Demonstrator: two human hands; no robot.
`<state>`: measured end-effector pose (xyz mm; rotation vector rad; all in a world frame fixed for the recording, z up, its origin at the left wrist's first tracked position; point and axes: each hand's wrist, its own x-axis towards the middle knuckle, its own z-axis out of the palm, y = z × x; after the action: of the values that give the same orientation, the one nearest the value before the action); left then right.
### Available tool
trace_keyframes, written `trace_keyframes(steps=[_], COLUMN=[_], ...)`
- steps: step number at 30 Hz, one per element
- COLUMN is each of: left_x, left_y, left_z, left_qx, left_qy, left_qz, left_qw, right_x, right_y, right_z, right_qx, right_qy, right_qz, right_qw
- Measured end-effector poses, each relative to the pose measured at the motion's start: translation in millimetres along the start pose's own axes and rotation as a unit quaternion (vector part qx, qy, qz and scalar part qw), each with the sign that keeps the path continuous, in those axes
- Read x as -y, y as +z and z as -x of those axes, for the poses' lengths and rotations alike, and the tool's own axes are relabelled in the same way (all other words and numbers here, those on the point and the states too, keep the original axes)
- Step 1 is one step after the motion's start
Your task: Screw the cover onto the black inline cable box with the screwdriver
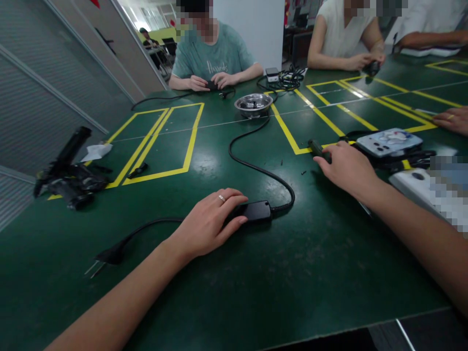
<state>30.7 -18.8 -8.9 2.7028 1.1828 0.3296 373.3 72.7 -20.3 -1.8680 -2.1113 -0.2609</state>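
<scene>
A black box-shaped power adapter [258, 211] lies on the green table. My left hand [210, 222] is closed over its left part, thumb along the near side and fingers across the top. From one end a cord leads to a two-pin plug [109, 255]; from the other a thicker black cable [261, 168] curves away. My right hand [345, 163] is farther off to the right, closed on the dark green handle of a screwdriver [316, 147], whose thin shaft shows below my wrist. Two small dark screws [303, 172] lie left of that hand.
A metal bowl [253, 103] holding small dark parts stands mid-table. Black hardware [73, 178] lies at the left, phones [389, 141] at the right. Yellow tape [193, 139] marks the table. Co-workers sit opposite, their hands on dark objects; another person's hand [453, 119] rests at the right.
</scene>
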Motion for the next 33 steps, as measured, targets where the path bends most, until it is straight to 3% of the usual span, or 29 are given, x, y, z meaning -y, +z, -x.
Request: trace_keyframes(steps=[10,14,16,17,19,21,23,25,27,30,33], left_x=[-1.7,-2.5,-3.0,-3.3,-3.7,-4.1,-4.4,-4.4,-4.2,-3.8,-4.1], left_y=[2.7,5.7,6.7,6.9,6.7,6.1,5.7,6.0,6.6,7.2,6.6], left_z=[-0.6,-0.6,-0.9,-1.0,-1.2,-1.3,-1.3,-1.2,-1.1,-1.0,-1.3], left_qx=[0.009,0.012,0.009,0.006,0.002,0.001,0.001,-0.001,-0.002,-0.004,0.0], left_qy=[0.039,0.042,0.038,0.037,0.035,0.033,0.033,0.034,0.035,0.037,0.035], left_qz=[-0.007,-0.004,0.003,0.006,0.012,0.014,0.015,0.015,0.017,0.02,0.021], left_qw=[0.999,0.999,0.999,0.999,0.999,0.999,0.999,0.999,0.999,0.999,0.999], right_x=[-3.2,3.1,9.8,14.1,23.6,32.1,37.2,38.7,37.5,33.7,29.4], right_y=[3.8,-2.4,-5.8,-7.7,-12.3,-17.4,-22.2,-26.0,-28.6,-30.6,-30.4], right_z=[-0.6,-4.1,-4.2,-3.4,-0.2,4.1,7.6,9.3,8.8,6.0,3.0], right_qx=[0.092,0.065,0.075,0.101,0.178,0.242,0.267,0.269,0.246,0.151,0.036], right_qy=[0.036,0.077,0.132,0.162,0.208,0.219,0.199,0.166,0.145,0.15,0.182], right_qz=[0.026,-0.105,-0.281,-0.388,-0.574,-0.681,-0.726,-0.74,-0.742,-0.744,-0.75], right_qw=[0.995,0.989,0.948,0.902,0.772,0.655,0.602,0.593,0.607,0.633,0.634])
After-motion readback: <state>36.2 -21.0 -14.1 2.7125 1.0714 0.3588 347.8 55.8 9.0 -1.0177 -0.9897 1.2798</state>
